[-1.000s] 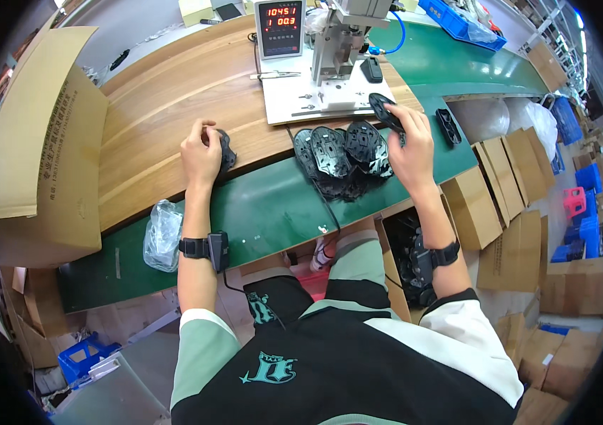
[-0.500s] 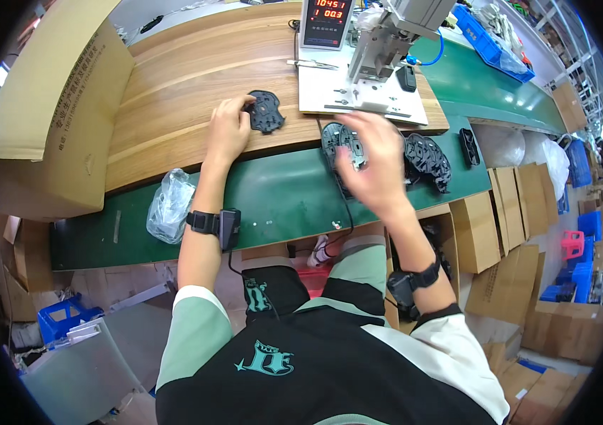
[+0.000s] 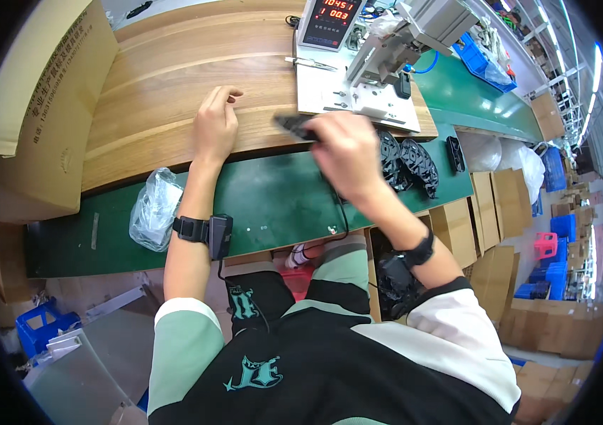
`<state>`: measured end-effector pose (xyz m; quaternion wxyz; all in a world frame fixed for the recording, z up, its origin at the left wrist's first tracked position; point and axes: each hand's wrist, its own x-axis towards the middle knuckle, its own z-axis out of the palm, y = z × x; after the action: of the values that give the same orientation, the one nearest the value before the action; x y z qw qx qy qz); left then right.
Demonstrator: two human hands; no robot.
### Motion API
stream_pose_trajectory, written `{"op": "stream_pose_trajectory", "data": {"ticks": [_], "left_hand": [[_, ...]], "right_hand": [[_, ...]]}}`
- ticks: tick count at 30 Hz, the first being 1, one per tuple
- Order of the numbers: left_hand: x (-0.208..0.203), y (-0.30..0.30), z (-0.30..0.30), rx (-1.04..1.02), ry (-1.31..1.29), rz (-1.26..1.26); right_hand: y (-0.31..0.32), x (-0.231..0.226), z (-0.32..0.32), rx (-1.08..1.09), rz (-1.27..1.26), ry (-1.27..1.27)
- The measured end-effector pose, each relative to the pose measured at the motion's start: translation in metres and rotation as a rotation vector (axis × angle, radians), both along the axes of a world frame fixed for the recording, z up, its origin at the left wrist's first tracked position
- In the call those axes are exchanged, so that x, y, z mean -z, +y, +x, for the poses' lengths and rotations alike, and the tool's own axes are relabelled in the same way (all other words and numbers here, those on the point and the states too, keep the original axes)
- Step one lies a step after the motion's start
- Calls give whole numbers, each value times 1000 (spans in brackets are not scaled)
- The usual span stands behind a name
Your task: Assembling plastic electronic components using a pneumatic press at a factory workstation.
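Above the front part of the wooden board [image 3: 152, 78], the right hand [image 3: 347, 152] is gripping a thin dark piece [image 3: 293, 127], whose free end is pointing left and blurring too much for its details to show. That piece is sitting between the left hand [image 3: 216, 127] and the white base plate [image 3: 315, 86], nearer to the plate. The left hand is holding a loosely open shape over the board, its fingers curving toward the right; whether it is touching the wood, one cannot tell.

Just to the right of the right hand, black molded parts [image 3: 418, 166] are lying clustered on the green table [image 3: 266, 202]. Farther right, a narrow black part [image 3: 456, 154] is lying apart from them. A metal press [image 3: 414, 39] is standing on the base plate, while a display box [image 3: 330, 27] is showing red digits at the plate's back left. Close by, a slim silvery tool [image 3: 313, 64] is lying across the plate's left edge. Beside the left forearm [image 3: 191, 219], a clear plastic bag [image 3: 154, 212] is resting on the green table, and a large cardboard box [image 3: 50, 149] is standing at the far left
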<state>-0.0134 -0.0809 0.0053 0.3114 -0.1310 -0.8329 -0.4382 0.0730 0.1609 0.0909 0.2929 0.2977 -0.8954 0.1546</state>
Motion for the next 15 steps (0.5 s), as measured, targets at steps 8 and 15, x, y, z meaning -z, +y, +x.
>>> {"op": "stream_pose_trajectory", "data": {"ticks": [8,15], "left_hand": [[-1,5,-1,132,-188,-11],[3,7,0,155,-227,-6]], "right_hand": [[110,-14,-19,299,43,88],[127,13,-31,324,17,-151]]}}
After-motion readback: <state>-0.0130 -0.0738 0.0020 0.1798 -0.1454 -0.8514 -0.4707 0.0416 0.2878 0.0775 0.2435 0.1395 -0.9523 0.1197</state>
